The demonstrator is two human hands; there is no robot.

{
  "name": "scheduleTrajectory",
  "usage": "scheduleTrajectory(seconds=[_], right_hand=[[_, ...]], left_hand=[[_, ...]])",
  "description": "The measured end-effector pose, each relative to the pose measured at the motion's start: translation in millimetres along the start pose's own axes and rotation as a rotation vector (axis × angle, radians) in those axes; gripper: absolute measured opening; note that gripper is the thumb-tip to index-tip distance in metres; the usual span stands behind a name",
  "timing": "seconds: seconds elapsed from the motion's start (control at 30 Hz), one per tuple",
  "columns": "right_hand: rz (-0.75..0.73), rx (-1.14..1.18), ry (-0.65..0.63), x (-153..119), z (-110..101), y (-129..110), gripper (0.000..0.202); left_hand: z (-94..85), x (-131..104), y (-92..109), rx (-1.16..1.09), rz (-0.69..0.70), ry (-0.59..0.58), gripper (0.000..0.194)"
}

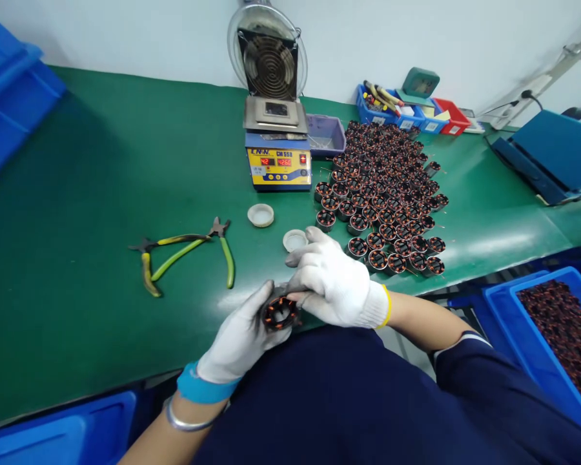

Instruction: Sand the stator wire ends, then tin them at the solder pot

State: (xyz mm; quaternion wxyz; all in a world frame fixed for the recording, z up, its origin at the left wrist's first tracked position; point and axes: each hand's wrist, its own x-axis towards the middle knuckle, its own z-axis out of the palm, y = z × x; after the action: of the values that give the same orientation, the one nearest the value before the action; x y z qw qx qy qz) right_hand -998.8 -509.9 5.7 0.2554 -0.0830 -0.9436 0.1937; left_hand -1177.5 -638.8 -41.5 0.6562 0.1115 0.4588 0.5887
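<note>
A dark motor stator [270, 316] with orange copper windings is held over the near edge of the green table, its round opening tilted up at me. My left hand [242, 336], in a white glove with greyed fingertips, is wrapped round its left and lower side. From the right, my right hand [334, 278], gloved as well, has thumb and fingers closed at the stator's upper right rim. Whether a wire end lies between those fingertips is hidden. Just beyond the right hand are two small white dishes, the nearer dish [294, 241] and the farther dish [261, 215].
Many similar stators [387, 194] stand packed at right. Two cutting pliers, green-handled [228, 261] and yellow-handled [148, 271], lie left. A yellow-fronted solder pot [278, 169] with a fan [271, 64] stands behind. Blue bins [523, 310] flank the table; a purple tray [341, 139] sits behind.
</note>
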Motion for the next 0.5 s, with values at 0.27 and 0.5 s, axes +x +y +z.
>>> scheduleTrajectory(seconds=[0.27, 0.5], right_hand=[[-0.121, -0.178, -0.131, 23.4, -43.1, -29.2, 0.014], [0.019, 0.049, 0.078, -3.6, -42.3, -12.1, 0.017]], left_hand=[[-3.8, 22.9, -3.7, -0.135, 0.029, 0.081, 0.044], [15.4, 5.2, -3.7, -0.035, 0.047, -0.246, 0.063]])
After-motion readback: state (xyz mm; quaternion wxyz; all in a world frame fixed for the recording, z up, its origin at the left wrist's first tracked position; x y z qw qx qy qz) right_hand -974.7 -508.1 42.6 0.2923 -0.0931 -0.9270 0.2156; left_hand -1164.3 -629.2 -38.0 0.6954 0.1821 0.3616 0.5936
